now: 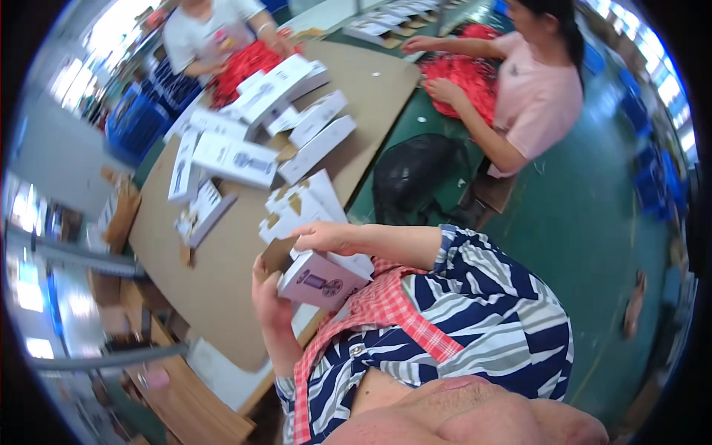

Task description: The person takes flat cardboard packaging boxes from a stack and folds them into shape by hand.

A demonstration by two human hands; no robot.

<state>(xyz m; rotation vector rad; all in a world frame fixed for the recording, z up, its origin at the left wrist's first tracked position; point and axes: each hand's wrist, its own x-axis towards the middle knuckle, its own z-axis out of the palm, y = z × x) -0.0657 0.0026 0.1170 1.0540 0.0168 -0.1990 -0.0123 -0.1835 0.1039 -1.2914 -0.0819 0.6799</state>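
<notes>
Close to my body at the table's near edge, a small white carton (320, 280) printed with a purple picture leans against my apron. Its end flap stands up, brown on the inside. My left hand (268, 288) wraps the left side of the carton, with fingers up at the flap. From the right, my right hand (320, 236) reaches over the top and grips the edge beside the flap; some fingertips are hidden. Just beyond my hands lie more white cartons (319, 194) with their flaps open.
Several white cartons (236, 158) are heaped across the brown tabletop (215, 289). At the far side a person (215, 33) handles red material (256, 65); another person (534, 85) at right holds a red bundle (463, 85). A black bag (415, 174) sits right of the table.
</notes>
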